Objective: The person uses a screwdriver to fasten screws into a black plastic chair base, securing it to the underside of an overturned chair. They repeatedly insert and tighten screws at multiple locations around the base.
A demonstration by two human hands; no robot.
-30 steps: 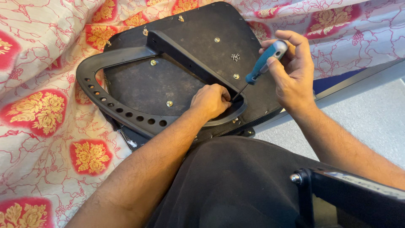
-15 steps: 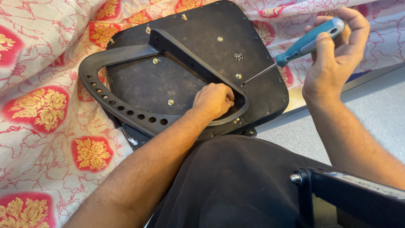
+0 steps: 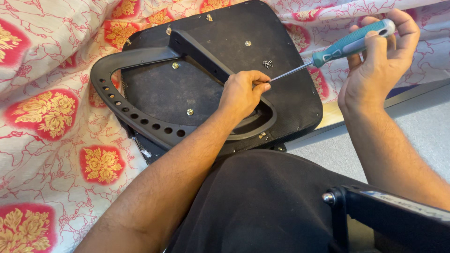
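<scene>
- The bedsheet, pale with red and gold flower medallions, covers the bed over the left and top of the view; a grey floor shows at the right beyond the bed's edge.
- The person's lap, in a black garment, fills the lower middle; a black metal frame piece with a bolt end crosses the lower right corner.
- An upturned chair seat, a black rounded panel, lies on the bedsheet with its underside up; brass-coloured screw heads are spaced over it.
- A black plastic armrest loop, curved, with a row of round holes along its lower arm, lies across the seat's underside; a straight black bar joins it toward the top.
- The left hand rests on the loop's right end; its grip is closed small, thumb and forefinger pinched together right at the screwdriver's tip; what they pinch is too small to tell.
- The right hand is raised over the seat's right edge; its grip is wrapped tight round the handle of a screwdriver, teal handle with a pale cap, the metal shaft slanting down and left to the left fingertips.
- A small cluster of loose screws lies on the seat just above the shaft.
</scene>
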